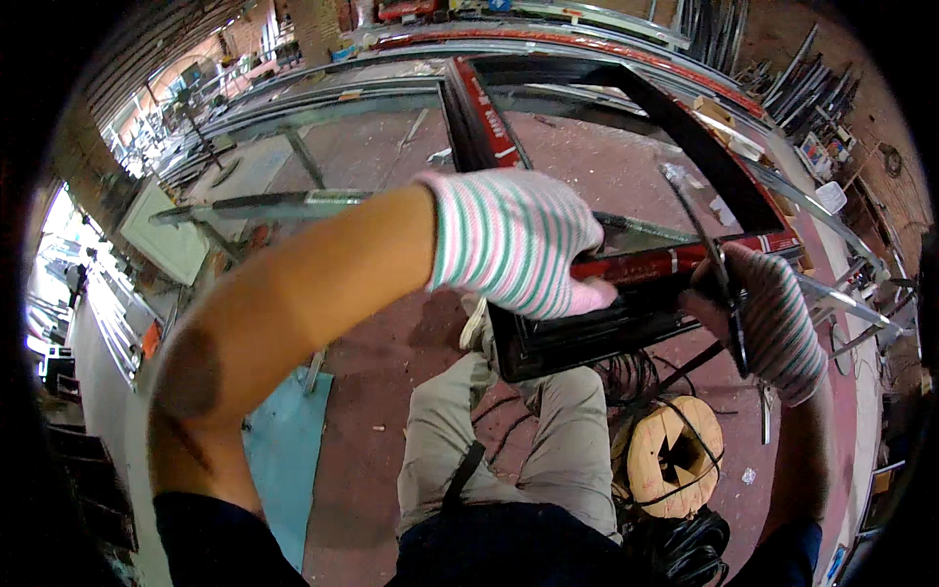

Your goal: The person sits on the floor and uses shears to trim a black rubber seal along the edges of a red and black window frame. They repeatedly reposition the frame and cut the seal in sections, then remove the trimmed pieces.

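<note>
A black rectangular frame (675, 108) with red film strips rests at a slant in front of me, on metal supports. My left hand (518, 240), in a white glove with green and pink stripes, is closed over its near bar, thumb toward me. What lies under the fingers is hidden. At the bar's right end my right hand (768, 318), gloved alike, is closed around a slender dark tool (712, 245). One end of the tool points away over the frame's opening; its exact kind is unclear. A black strip runs from below this hand toward the floor.
A wooden reel (675, 455) wound with black cord stands by my right leg, near a black coil (680, 543). A light blue sheet (289, 460) lies at left. Metal rails (264, 203) extend to both sides. Long profiles (381, 83) are stacked at the back.
</note>
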`<state>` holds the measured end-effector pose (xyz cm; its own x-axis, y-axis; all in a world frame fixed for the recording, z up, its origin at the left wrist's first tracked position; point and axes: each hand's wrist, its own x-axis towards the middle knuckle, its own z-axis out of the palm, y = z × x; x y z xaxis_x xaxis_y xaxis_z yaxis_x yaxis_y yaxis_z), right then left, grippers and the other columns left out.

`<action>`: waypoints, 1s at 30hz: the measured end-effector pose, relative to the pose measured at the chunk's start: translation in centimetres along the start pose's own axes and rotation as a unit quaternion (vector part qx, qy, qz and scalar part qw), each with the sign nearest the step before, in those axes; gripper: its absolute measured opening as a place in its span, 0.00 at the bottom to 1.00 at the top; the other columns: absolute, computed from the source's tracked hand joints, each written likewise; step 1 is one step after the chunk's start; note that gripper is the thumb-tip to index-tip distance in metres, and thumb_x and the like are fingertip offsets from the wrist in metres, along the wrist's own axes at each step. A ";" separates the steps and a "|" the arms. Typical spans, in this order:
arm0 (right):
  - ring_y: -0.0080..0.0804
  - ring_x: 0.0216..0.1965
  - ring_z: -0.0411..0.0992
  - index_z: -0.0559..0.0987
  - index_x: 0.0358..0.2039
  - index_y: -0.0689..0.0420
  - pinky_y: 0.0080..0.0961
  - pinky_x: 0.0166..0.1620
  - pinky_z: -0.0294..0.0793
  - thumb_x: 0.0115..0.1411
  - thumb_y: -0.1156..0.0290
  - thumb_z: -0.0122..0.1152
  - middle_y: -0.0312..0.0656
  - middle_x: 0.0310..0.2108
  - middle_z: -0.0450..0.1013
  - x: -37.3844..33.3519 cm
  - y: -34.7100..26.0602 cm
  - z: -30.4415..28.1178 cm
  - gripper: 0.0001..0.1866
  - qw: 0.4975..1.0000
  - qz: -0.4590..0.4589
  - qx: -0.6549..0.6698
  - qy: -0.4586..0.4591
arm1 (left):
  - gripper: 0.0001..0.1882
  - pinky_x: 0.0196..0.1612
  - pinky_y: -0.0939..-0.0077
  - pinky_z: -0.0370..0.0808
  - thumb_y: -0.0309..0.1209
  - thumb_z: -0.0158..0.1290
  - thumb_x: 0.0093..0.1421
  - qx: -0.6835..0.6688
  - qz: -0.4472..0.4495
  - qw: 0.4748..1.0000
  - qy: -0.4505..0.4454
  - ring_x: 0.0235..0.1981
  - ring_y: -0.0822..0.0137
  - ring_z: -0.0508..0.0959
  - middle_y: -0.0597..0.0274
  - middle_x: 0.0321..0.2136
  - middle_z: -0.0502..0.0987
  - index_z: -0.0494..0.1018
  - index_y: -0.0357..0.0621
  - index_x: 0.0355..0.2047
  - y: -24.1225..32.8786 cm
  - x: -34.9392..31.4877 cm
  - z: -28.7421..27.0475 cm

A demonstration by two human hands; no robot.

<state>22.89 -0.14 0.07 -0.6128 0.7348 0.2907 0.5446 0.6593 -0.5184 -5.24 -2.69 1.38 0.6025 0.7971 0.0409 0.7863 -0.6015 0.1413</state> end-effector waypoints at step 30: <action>0.34 0.21 0.65 0.78 0.30 0.62 0.31 0.27 0.67 0.53 0.69 0.72 0.47 0.18 0.68 0.5 1.0 0.8 0.12 0.998 -0.060 -0.005 0.034 | 0.24 0.52 0.63 0.72 0.47 0.56 0.66 -0.202 -0.039 0.972 -0.114 0.44 0.54 0.76 0.48 0.37 0.78 0.78 0.35 0.44 -1.6 0.0 -1.7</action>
<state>22.67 0.75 -0.92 -0.6334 0.6599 0.4043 0.4756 0.7440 -0.4692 -6.70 -1.62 2.83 0.5947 0.7787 -0.1998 0.7403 -0.4335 0.5139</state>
